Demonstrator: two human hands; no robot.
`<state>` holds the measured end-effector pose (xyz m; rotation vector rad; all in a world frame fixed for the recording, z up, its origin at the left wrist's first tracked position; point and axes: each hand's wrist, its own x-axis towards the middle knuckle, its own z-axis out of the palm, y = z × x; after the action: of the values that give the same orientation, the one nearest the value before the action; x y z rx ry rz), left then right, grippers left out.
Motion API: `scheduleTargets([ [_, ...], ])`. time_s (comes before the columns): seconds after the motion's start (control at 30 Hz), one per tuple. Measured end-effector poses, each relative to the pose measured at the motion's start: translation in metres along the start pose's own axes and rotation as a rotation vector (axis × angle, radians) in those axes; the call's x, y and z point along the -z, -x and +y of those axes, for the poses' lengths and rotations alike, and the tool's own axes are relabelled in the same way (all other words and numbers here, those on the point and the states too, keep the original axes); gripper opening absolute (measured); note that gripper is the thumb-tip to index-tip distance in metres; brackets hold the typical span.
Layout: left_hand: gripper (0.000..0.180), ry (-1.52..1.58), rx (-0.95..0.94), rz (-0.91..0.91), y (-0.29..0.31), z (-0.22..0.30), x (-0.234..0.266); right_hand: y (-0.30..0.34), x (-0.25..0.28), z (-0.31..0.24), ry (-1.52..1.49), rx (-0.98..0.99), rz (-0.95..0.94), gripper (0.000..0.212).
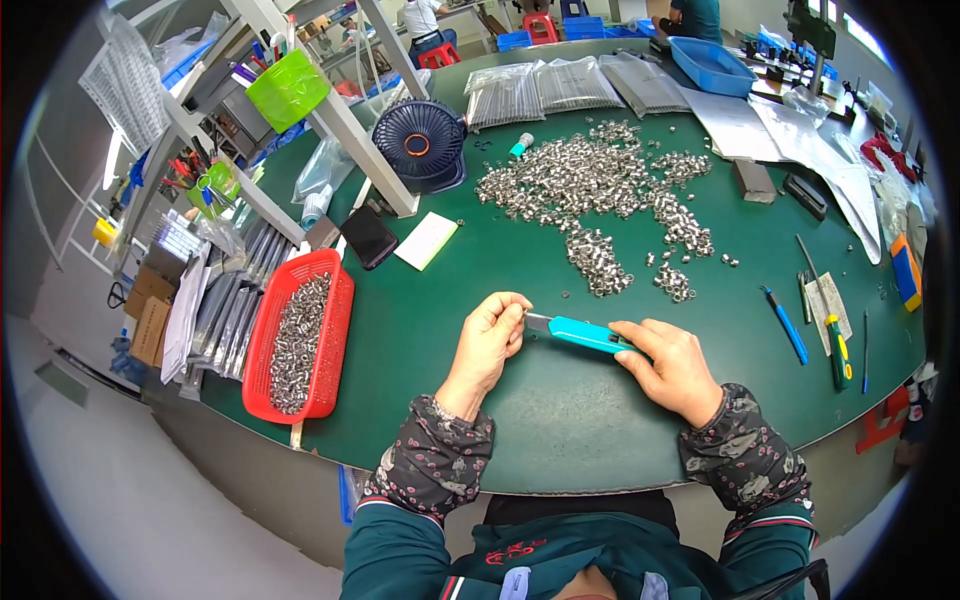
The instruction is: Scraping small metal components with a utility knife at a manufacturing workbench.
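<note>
My right hand (668,362) is closed around a teal utility knife (585,335), its blade pointing left. The knife's metal blade (538,322) reaches the fingertips of my left hand (487,345). Those fingers are pinched together on something too small and too covered to make out. Beyond my hands, a large heap of small shiny metal rings (575,175) spreads over the green table (560,430), with smaller clusters nearer to me. To the left, a red plastic basket (336,350) holds many more metal rings (297,345).
A black fan (418,143), a dark phone (368,238) and a yellow notepad (427,241) lie back left by a shelf post. At right are a blue-handled tool (785,325), a green-yellow screwdriver (838,352) and a dark block (753,181). Bagged tubes (578,85) line the back.
</note>
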<state>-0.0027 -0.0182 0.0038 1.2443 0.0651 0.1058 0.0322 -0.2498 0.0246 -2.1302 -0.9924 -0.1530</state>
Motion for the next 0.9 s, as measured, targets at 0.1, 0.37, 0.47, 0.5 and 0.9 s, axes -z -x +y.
scheduleTargets([
  [0.1,0.014,0.006,0.01,0.002,-0.0001,-0.0005,0.0002,0.0002,0.0001,-0.0012,0.051,0.026,0.028,0.028],
  [0.37,0.015,-0.005,0.043,0.024,0.0,0.0,-0.0004,-0.0002,-0.001,-0.0018,0.177,0.12,0.1,0.032],
  [0.47,0.016,0.0,0.051,0.013,0.0,-0.0002,0.0011,-0.0001,-0.0012,-0.0013,0.21,0.147,0.118,0.034],
  [0.5,0.016,0.0,0.051,0.013,0.0001,0.0002,0.0003,-0.0003,-0.0014,-0.0012,0.218,0.162,0.125,0.034],
  [0.9,0.018,-0.044,0.088,0.06,0.0004,0.0015,0.0005,-0.0005,-0.0023,0.0003,0.266,0.209,0.139,0.036],
])
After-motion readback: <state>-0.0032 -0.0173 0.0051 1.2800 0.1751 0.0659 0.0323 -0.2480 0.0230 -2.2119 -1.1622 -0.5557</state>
